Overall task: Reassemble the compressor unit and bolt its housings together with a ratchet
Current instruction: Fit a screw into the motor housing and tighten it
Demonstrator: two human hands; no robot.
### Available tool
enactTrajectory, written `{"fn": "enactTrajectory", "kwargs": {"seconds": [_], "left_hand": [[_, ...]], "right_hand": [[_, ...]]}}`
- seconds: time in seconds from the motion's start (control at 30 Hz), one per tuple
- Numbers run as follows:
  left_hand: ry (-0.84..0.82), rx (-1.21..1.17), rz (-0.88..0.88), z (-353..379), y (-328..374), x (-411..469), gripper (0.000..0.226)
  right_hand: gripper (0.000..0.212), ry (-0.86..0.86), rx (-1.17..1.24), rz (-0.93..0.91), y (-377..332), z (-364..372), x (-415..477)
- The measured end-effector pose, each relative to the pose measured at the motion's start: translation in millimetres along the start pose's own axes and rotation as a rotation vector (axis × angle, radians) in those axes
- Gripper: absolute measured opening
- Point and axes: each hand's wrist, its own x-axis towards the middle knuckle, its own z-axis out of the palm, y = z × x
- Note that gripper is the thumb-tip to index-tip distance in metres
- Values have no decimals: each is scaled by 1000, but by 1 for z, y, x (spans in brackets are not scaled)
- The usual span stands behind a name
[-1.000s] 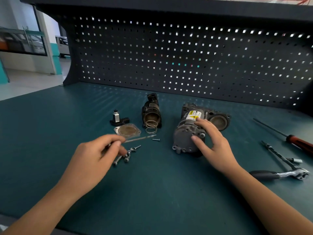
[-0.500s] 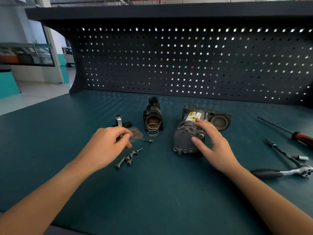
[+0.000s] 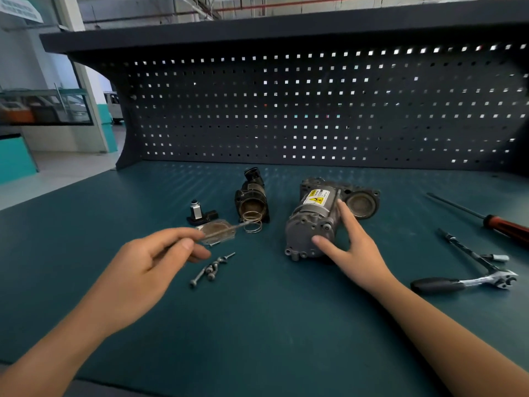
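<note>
Grey cylindrical metal compressor body with yellow warning label [image 3: 312, 224] lying on side at centre of teal surface [image 3: 257, 325]. Right hand [image 3: 347, 242] bracing it, fingers spread wide, gripping nothing. Left hand [image 3: 148, 262] pinching long thin steel bolt [image 3: 226, 229], hovering over flat grey cover plate [image 3: 219, 232]. Risks: body rolling under loose brace; bolt slipping from pinch, scattering loose screw pile [image 3: 211, 267]; wire spring [image 3: 252, 222] getting knocked. Black-handled chrome ratchet [image 3: 463, 283] lying well apart, right.

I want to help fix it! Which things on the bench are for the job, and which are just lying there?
For the job: compressor body, black housing, long bolt in the left hand, loose bolts, ratchet.

Just lying about: red-handled screwdriver.
</note>
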Motion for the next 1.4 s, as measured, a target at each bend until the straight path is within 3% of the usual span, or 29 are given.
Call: {"fn": "enactTrajectory", "kwargs": {"seconds": [0.13, 0.83, 1.03, 1.2, 1.33, 1.4], "left_hand": [[-140, -31, 77, 26, 15, -5, 27], [-173, -92, 123, 58, -3, -22, 26], [-466, 55, 119, 54, -3, -13, 35], [-544, 54, 59, 61, -6, -3, 50], [-446, 353, 211, 67, -17, 0, 32], [-383, 356, 208, 69, -20, 5, 26]], "right_hand": [[84, -86, 94, 94, 3, -2, 0], [81, -119, 137, 112, 4, -6, -2], [80, -112, 161, 128, 3, -6, -2], [73, -121, 172, 118, 1, -7, -3], [71, -117, 167, 111, 0, -7, -4], [71, -112, 173, 108, -1, -7, -4]]}}
